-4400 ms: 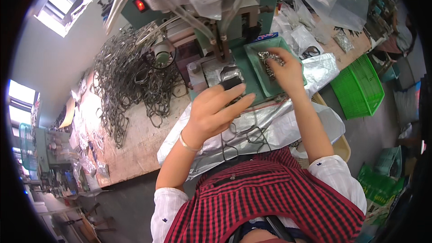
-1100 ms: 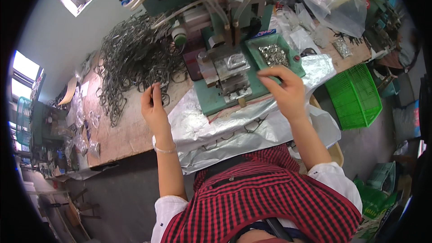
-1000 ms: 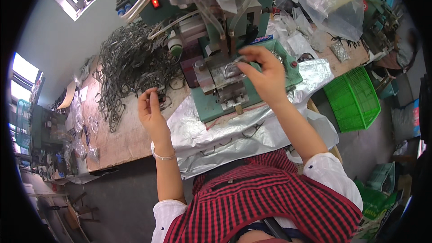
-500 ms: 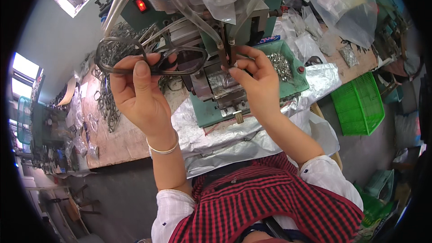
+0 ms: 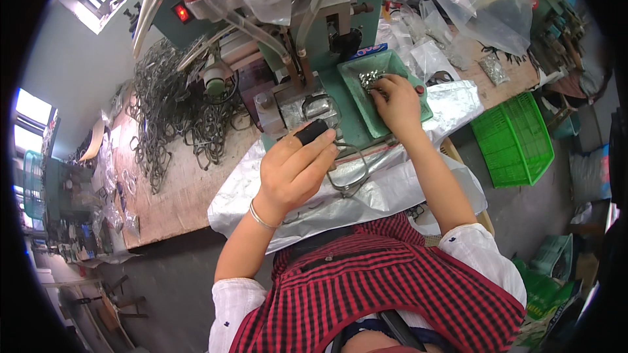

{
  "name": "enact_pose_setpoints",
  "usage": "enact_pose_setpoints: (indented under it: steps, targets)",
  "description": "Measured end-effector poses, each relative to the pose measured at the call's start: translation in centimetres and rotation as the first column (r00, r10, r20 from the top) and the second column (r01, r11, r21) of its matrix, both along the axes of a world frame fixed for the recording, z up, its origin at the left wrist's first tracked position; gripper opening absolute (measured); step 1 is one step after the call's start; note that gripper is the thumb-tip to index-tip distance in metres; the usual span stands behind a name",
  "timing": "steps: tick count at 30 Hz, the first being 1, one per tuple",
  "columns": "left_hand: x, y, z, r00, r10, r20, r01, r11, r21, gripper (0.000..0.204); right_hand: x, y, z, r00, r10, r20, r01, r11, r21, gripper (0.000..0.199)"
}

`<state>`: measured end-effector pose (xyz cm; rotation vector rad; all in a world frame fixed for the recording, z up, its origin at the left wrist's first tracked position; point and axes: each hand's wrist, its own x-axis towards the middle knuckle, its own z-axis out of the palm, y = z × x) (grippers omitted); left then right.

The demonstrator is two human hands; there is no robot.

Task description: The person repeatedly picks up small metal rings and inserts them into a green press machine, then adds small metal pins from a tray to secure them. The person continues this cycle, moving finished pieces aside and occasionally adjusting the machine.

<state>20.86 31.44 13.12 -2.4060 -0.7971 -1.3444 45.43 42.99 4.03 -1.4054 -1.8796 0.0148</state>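
My left hand (image 5: 294,176) grips a dark eyeglass frame (image 5: 352,186) in front of the machine's metal jig (image 5: 304,110). One rim lies over the jig, and the other hangs toward me above the silver sheet. A black piece (image 5: 311,132) shows at my left fingertips; whether it is worn on a finger or held, I cannot tell. To the right, my right hand (image 5: 399,106) reaches into a green tray (image 5: 376,121), its fingers bent together at a small heap of shiny metal parts (image 5: 370,78). What lies between those fingertips is too small to make out.
A large heap of dark eyeglass frames (image 5: 173,104) covers the table's left side. The green machine (image 5: 356,26) stands ahead, with clear tubes (image 5: 242,23) running down to it. Silver sheeting (image 5: 245,189) lines the near edge. At right, a green plastic basket (image 5: 513,140) stands below the table.
My left hand has come down and right with the eyeglass frame, from the machine's left to its jig. My right hand has left the machine's tube ends and moved right into the tray.
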Motion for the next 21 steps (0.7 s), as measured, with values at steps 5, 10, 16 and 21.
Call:
enact_pose_setpoints:
  steps: [5,10,16,21]
  targets:
    - [0.1,0.3,-0.1,0.999,-0.037,-0.017,0.037,0.999,-0.018,0.027,1.9,-0.4,2.3,0.973,-0.053,-0.225,0.050,0.999,-0.020,0.012]
    - [0.6,-0.2,-0.2,1.000,0.027,0.003,-0.027,0.999,-0.016,0.020,1.0,-0.4,0.5,0.977,-0.063,-0.203,0.095,0.984,0.149,0.006]
    - [1.2,0.2,-0.7,1.000,-0.001,0.027,0.003,0.998,-0.062,0.022,-2.8,2.9,0.5,0.996,0.004,0.084,-0.013,0.993,0.114,0.004]
    - [-1.3,-5.4,-2.8,0.982,0.169,0.083,-0.141,0.951,-0.274,0.038,-1.6,1.7,-0.7,0.938,-0.135,0.318,0.150,0.988,-0.022,0.010]
